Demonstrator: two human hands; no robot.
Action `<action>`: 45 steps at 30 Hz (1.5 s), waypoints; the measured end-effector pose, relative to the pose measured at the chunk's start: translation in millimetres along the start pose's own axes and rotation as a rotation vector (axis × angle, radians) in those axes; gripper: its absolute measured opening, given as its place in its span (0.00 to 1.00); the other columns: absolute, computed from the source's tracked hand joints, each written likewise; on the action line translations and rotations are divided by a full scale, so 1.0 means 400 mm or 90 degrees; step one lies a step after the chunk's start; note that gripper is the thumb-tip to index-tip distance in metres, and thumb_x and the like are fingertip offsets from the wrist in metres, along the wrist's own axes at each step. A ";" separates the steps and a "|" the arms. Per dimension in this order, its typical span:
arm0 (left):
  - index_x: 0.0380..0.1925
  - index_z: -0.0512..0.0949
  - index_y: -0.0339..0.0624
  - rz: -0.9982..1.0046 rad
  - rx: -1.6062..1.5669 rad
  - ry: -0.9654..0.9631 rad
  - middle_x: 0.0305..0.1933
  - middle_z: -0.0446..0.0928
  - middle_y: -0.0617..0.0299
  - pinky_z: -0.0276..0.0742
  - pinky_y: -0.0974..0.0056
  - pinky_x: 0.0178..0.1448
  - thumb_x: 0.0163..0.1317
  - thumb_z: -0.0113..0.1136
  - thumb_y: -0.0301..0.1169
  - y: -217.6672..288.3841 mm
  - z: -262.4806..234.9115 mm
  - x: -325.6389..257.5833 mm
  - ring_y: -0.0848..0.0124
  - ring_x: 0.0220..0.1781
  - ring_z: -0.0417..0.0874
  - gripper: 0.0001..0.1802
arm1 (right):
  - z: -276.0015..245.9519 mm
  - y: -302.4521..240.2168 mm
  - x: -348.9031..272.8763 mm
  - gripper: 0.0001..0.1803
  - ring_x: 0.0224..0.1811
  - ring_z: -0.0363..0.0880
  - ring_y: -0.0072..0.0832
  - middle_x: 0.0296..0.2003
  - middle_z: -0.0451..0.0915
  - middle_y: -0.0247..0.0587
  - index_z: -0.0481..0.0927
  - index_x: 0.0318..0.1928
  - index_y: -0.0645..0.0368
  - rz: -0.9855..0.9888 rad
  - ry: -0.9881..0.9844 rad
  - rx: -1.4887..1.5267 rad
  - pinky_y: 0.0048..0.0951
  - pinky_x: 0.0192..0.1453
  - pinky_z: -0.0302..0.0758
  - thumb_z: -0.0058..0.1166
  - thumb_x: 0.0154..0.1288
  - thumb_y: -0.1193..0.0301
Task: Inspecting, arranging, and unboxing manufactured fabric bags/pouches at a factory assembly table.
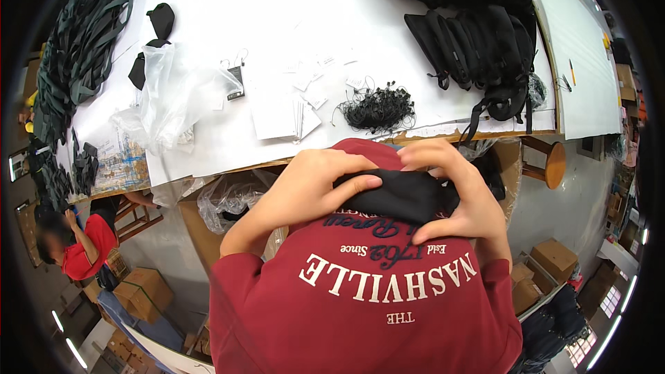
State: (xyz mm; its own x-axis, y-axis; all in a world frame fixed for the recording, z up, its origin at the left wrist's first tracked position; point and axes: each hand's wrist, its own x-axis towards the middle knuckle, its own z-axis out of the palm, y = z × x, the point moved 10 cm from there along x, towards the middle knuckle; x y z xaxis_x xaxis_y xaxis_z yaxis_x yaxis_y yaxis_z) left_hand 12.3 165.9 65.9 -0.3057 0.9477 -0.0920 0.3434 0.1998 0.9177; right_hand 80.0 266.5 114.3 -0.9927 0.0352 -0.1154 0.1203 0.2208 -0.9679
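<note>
Close against my chest, below the table's front edge, I hold a folded piece of black cloth (pixel 388 197), perhaps a small pouch; its exact kind cannot be made out. My left hand (pixel 312 180) pinches its left end, thumb lying along the top and fingers behind. Curled round the right end is my right hand (pixel 464 190), with the thumb below and the fingers above. Part of the cloth is hidden by the fingers. On the table ahead lie a pile of thin black cords (pixel 377 109) and a stack of white cards (pixel 277 118).
Black cloth bags (pixel 471 48) are heaped at the table's far right. Dark straps (pixel 83 48) hang along the left edge. A clear plastic bag (pixel 170 100) and a black tag (pixel 236 82) lie left of the cards. A round stool (pixel 554 166) stands right; another person (pixel 90 246) is at left.
</note>
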 end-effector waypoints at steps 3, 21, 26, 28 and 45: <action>0.36 0.81 0.44 0.016 0.039 0.031 0.22 0.77 0.56 0.73 0.61 0.32 0.60 0.59 0.38 0.019 0.003 0.002 0.60 0.26 0.79 0.10 | -0.006 0.048 -0.007 0.18 0.38 0.81 0.37 0.38 0.79 0.47 0.78 0.43 0.60 0.093 0.009 -0.085 0.27 0.41 0.75 0.64 0.54 0.65; 0.25 0.81 0.39 -0.404 -0.261 0.225 0.21 0.79 0.62 0.73 0.68 0.33 0.62 0.54 0.40 -0.501 0.126 -0.336 0.74 0.27 0.80 0.16 | -0.318 0.404 0.217 0.07 0.32 0.69 0.11 0.29 0.76 0.26 0.78 0.35 0.64 0.036 0.388 -0.017 0.14 0.37 0.65 0.55 0.65 0.71; 0.27 0.80 0.39 -0.422 -0.491 0.453 0.19 0.75 0.64 0.71 0.70 0.31 0.64 0.53 0.42 -0.606 0.283 -0.435 0.77 0.23 0.74 0.18 | -0.225 0.543 0.433 0.17 0.46 0.76 0.33 0.44 0.78 0.45 0.75 0.47 0.65 0.000 0.283 -0.453 0.32 0.52 0.70 0.57 0.61 0.67; 0.32 0.80 0.38 -0.409 -0.658 0.650 0.25 0.80 0.61 0.73 0.71 0.32 0.63 0.55 0.35 -0.697 0.368 -0.546 0.75 0.27 0.79 0.11 | -0.098 0.466 0.448 0.15 0.46 0.73 0.35 0.43 0.76 0.44 0.76 0.47 0.63 -0.125 0.243 -0.536 0.33 0.53 0.68 0.56 0.59 0.72; 0.57 0.63 0.42 -0.468 -1.126 1.820 0.56 0.66 0.47 0.76 0.52 0.53 0.53 0.66 0.45 -1.154 0.987 -1.220 0.57 0.55 0.72 0.35 | 1.052 0.356 0.385 0.12 0.58 0.66 0.41 0.50 0.72 0.39 0.79 0.40 0.53 -0.495 -0.498 -0.423 0.40 0.61 0.58 0.55 0.54 0.76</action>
State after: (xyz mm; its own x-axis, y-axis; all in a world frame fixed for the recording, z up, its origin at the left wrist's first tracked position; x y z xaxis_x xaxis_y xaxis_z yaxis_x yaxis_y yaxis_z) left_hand 353.6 -290.5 -465.5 0.2770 -0.4553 -0.8461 0.2365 -0.8212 0.5193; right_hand -59.5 -106.6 -135.2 -0.5174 -0.8490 0.1073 -0.7317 0.3738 -0.5700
